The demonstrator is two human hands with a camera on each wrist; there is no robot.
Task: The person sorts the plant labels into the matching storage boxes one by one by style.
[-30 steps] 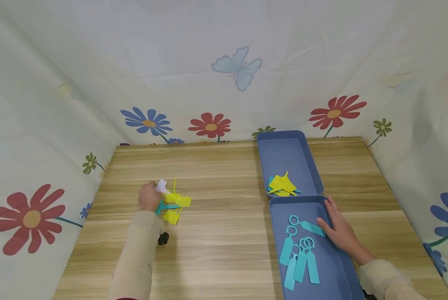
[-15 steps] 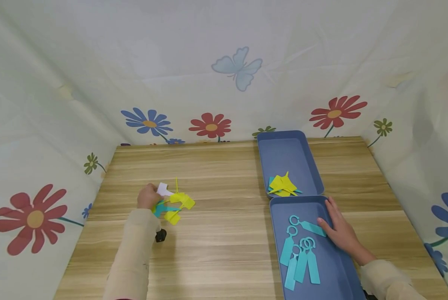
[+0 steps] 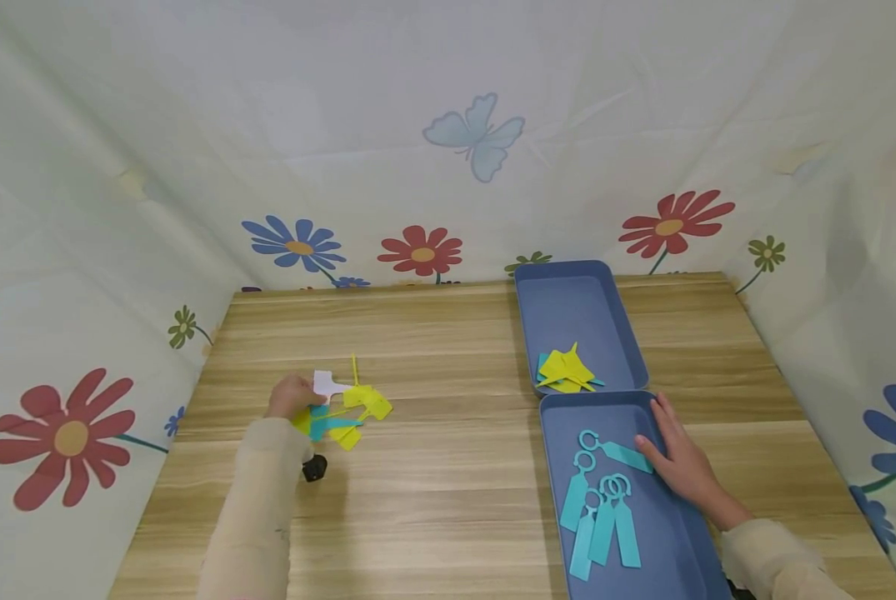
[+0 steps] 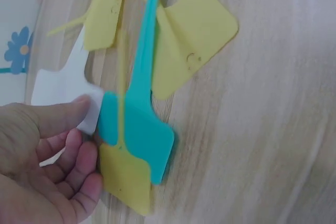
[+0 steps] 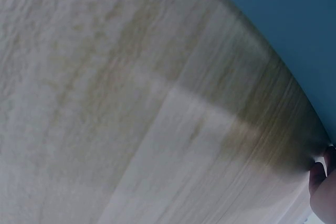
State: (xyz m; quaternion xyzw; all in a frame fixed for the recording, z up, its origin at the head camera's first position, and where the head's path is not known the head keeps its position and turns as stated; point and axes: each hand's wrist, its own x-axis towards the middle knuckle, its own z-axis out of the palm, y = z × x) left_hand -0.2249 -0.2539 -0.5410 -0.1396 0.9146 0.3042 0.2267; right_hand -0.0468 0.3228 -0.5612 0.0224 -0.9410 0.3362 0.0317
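My left hand (image 3: 291, 396) pinches a white T-shaped plant label (image 4: 55, 88), its thumb on top and the other fingers curled below. A teal plant label (image 4: 139, 129) lies on the table beside the fingertips. Across it runs the thin stem of a yellow plant label (image 4: 125, 179). More yellow labels (image 3: 368, 402) overlap to the right of the hand. Over the right wall of the near blue tray (image 3: 673, 550), my right hand (image 3: 683, 467) grips with its thumb inside and fingers at the outer side. Several teal hook tags (image 3: 601, 521) lie in this tray.
Behind the near tray, touching it end to end, stands a second blue tray (image 3: 575, 308) holding a small pile of yellow labels (image 3: 565, 369) and some teal ones. The wooden table (image 3: 448, 492) meets a flower-printed cloth wall (image 3: 387, 167) at the back and sides.
The left hand has shifted slightly left, and the white label has turned so its stem points right. More of the teal and yellow labels near its fingers shows. The right hand stays put.
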